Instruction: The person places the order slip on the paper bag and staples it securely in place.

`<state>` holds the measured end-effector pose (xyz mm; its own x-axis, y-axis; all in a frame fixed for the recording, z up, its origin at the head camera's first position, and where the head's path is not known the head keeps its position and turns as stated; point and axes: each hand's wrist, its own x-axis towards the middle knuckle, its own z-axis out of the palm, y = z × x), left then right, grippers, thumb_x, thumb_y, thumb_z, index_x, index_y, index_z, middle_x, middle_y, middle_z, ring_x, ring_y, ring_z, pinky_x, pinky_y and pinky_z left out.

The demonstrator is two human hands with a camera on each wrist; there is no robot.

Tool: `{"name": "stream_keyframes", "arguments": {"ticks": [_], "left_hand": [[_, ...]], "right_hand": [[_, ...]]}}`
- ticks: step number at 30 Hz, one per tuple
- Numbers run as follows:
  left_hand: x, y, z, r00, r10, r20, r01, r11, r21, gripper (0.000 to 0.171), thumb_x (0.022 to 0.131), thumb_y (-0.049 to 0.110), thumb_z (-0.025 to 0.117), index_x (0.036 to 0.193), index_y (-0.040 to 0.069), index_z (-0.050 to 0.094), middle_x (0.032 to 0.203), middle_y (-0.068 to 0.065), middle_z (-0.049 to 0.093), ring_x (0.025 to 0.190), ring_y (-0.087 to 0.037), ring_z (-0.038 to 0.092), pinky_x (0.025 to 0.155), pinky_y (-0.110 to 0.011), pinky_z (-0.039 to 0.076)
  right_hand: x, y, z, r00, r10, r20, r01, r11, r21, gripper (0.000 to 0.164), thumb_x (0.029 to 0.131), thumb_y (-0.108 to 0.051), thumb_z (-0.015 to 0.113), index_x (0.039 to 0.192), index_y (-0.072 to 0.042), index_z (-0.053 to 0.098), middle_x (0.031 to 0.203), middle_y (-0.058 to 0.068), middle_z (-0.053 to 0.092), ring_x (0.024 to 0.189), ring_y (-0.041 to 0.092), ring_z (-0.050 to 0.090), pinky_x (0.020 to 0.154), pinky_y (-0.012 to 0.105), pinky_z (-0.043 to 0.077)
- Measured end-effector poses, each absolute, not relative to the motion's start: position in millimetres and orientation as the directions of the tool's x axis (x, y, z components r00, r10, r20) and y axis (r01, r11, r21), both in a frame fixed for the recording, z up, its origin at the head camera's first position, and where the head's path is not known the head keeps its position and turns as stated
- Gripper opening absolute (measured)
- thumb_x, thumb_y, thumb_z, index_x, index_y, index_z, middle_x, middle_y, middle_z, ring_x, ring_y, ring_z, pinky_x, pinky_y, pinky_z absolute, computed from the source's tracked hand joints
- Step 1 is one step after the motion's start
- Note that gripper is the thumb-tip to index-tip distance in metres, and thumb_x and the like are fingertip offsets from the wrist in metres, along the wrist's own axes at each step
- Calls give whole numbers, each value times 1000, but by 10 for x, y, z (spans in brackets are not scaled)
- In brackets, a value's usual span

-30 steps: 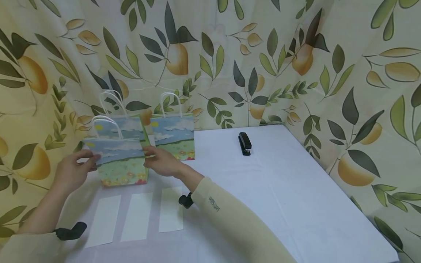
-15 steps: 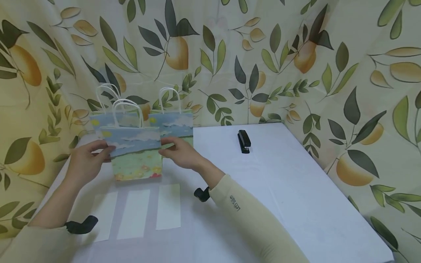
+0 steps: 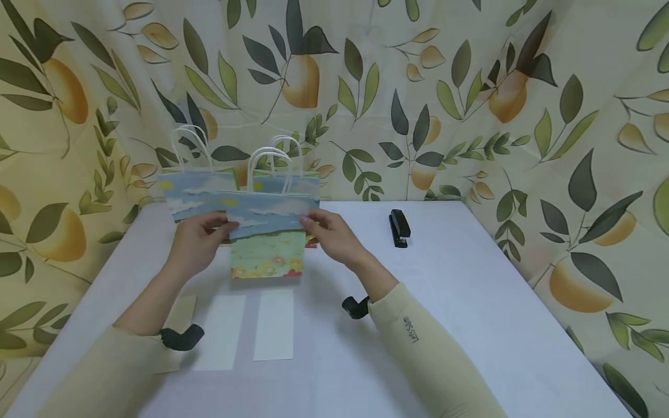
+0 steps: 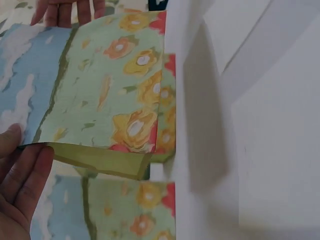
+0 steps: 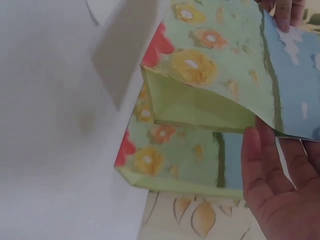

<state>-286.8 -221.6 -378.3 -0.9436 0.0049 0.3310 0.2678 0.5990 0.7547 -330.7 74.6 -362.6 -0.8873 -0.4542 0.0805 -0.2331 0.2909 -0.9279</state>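
A paper gift bag (image 3: 268, 244) with white handles, printed with blue sky, green meadow and flowers, is held upright between both hands in the head view. My left hand (image 3: 197, 241) pinches its left edge, thumb (image 4: 11, 140) on the front. At the right edge my right hand (image 3: 337, 235) pinches it the same way. The bag's green side (image 5: 200, 102) shows in the right wrist view, and its shadow falls on the table. Two matching bags stand behind: one at the left (image 3: 195, 186), the other (image 3: 312, 186) mostly hidden by the held bag.
Three white paper strips lie in front on the white-covered table (image 3: 444, 325): a right strip (image 3: 274, 325), a middle strip (image 3: 222, 334) and a left strip (image 3: 180, 313) partly behind the left forearm. A black stapler (image 3: 399, 227) stands further back. Leaf-and-fruit patterned cloth (image 3: 360, 35) hangs behind.
Both hands have carried the held bag to the right, from before the left rear bag to before the right one. The strips and stapler stay put; the head view has shifted slightly.
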Motion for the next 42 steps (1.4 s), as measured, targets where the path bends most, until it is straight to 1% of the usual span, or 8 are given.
{"name": "stream_keyframes", "arguments": {"ticks": [6,10,16,21,27,33,36,42], "left_hand": [[-2970,-1974,-3868,-950,24,311,279,515,811,29,102,26,68,120,4,74,111,-17,77,78,-5,73,76,-27,61],[-3042,-1852,-3939,-947,41,318,300,461,835,27,102,25,69,118,5,75,107,-15,78,79,-8,73,77,-28,60],[-3134,-1706,-4023,-955,72,286,292,364,884,26,101,24,69,117,4,74,106,-16,77,85,-13,72,81,-29,58],[-3217,-1604,-4113,-968,76,239,251,300,920,29,101,22,69,123,3,71,112,-16,76,87,-4,69,87,-28,57],[-3267,-1532,-4193,-970,99,223,241,266,933,28,102,21,69,123,4,72,116,-14,76,95,-8,70,91,-31,57],[-3294,-1488,-4237,-971,121,205,231,274,934,24,102,23,68,118,7,75,116,-13,77,104,-21,71,95,-46,57],[-3304,-1489,-4253,-973,123,195,222,276,935,23,102,23,69,117,8,75,116,-12,77,104,-21,70,96,-53,56],[-3326,-1515,-4285,-969,132,208,239,302,923,18,101,22,69,111,9,75,109,-10,78,96,-17,70,91,-54,57]], "right_hand": [[-3353,952,-3659,-917,-392,78,-188,252,-949,40,111,-34,48,137,-8,64,125,13,69,112,28,65,105,54,53],[-3380,1074,-3687,-934,-352,67,-162,249,-955,42,111,-37,48,134,-5,66,126,16,68,114,30,65,106,54,52],[-3437,1237,-3748,-951,-295,89,-169,261,-950,48,109,-44,50,126,-4,70,120,15,70,109,26,67,99,42,57],[-3463,1344,-3803,-960,-263,93,-164,261,-951,51,109,-45,50,127,-1,69,119,17,70,106,23,67,94,34,58],[-3505,1420,-3878,-966,-234,105,-166,259,-951,55,108,-48,50,121,1,71,110,10,72,99,17,68,97,40,57],[-3545,1478,-3952,-975,-212,71,-132,288,-949,57,106,-53,50,111,-1,72,99,2,74,96,17,69,96,36,56],[-3564,1485,-3973,-976,-212,51,-112,288,-951,56,107,-51,51,107,0,72,96,2,74,95,18,70,96,37,56],[-3601,1468,-3991,-975,-219,29,-93,292,-952,53,108,-47,51,105,2,71,94,3,74,95,22,69,102,47,53]]}}
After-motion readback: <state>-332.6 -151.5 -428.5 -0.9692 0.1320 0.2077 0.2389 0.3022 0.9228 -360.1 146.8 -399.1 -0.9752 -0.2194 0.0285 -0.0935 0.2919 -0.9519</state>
